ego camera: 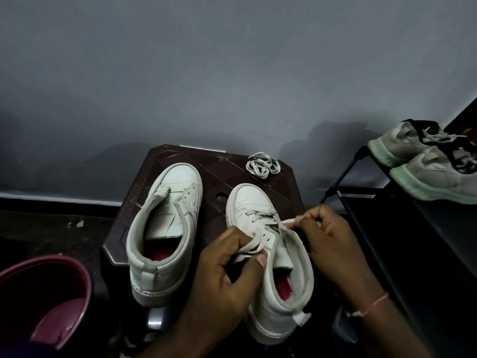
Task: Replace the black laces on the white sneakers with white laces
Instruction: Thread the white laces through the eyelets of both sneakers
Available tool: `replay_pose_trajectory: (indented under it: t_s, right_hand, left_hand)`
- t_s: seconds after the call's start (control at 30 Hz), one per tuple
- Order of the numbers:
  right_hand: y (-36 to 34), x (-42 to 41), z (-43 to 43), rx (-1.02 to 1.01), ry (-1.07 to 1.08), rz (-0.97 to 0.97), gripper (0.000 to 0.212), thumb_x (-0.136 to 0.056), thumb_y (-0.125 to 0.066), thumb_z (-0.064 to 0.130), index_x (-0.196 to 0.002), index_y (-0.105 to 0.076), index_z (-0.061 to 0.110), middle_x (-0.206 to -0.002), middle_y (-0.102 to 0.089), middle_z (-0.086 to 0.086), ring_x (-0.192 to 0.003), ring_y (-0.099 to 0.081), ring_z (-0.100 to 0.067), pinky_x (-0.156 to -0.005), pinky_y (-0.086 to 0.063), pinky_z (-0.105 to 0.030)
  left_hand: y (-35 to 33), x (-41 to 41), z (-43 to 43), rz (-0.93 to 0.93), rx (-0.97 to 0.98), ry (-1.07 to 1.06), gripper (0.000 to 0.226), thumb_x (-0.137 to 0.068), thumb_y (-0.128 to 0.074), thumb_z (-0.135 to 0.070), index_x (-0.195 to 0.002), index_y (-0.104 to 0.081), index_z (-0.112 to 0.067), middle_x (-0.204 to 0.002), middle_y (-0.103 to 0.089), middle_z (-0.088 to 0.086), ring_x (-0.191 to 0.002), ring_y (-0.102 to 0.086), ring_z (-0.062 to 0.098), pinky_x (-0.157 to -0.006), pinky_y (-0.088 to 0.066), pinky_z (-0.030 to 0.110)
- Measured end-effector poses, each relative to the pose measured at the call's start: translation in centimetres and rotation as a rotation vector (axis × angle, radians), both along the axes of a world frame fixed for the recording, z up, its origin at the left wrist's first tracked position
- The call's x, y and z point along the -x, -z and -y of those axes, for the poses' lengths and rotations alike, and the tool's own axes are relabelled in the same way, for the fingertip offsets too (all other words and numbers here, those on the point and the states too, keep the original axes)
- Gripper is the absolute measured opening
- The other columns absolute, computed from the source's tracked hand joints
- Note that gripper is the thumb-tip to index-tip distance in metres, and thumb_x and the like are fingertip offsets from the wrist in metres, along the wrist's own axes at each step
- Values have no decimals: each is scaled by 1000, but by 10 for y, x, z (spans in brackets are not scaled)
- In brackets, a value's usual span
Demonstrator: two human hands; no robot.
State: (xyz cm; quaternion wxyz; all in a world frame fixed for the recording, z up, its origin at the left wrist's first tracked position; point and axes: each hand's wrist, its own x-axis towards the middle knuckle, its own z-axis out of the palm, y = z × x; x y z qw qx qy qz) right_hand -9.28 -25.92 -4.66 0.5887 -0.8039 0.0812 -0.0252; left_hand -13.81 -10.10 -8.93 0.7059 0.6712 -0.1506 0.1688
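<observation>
Low in the middle of the frame, on the dark brown tabletop (219,164), the right-hand sneaker (254,200) is being strung with a white lace (260,217), which is crossed over its lower eyelets. The person's left hand (227,275) has its fingers (232,237) curled round a bunch of the flat lace beside the tongue. The right hand (333,236) pinches the free end between thumb and fingertip just over the upper eyelets. That lace looks light, soft and limp, so I'd say it wants holding close to the tip, where it is stiffest, or it will flop and miss the hole. The shoe itself seems light, with a firm sole and a floppy collar, and is best steadied at the collar or side wall. To its left stands the other sneaker (178,182), with no lace in it, and a spare lace (262,165) lies coiled near the tabletop's far right corner.
</observation>
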Motion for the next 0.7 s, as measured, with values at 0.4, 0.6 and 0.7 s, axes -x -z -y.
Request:
replay_pose_trajectory:
  t_s: [0.4, 0.6, 0.7]
  right_hand:
    - [11, -4, -3, 157, 49, 71, 18, -92, -59, 14, -75, -55, 11, -63, -70, 3, -54, -61, -5, -57, -48, -28]
    - [11, -6, -5, 93, 11, 52, 12, -88, -63, 10, -76, -61, 12, -64, -69, 2, -57, -59, -4, -59, -46, -24]
    - [12, -5, -5, -9, -72, -13, 9, -88, -65, 9, -81, -68, 14, -69, -72, 3, -63, -62, -2, -61, -49, -19]
  left_hand:
    - [5, 6, 2, -91, -8, -97, 8, -88, -62, -17, -91, -62, -10, -81, -66, 0, -78, -66, 14, -72, -53, 25]
    - [-2, -12, 0, -281, -18, -110, 14, -85, -71, -29, -90, -69, -16, -86, -73, -9, -82, -68, 2, -74, -50, 17]
    - [1, -18, 1, -319, -11, -145, 15, -83, -73, -28, -88, -70, -14, -85, -74, -5, -82, -69, 8, -75, -53, 23]
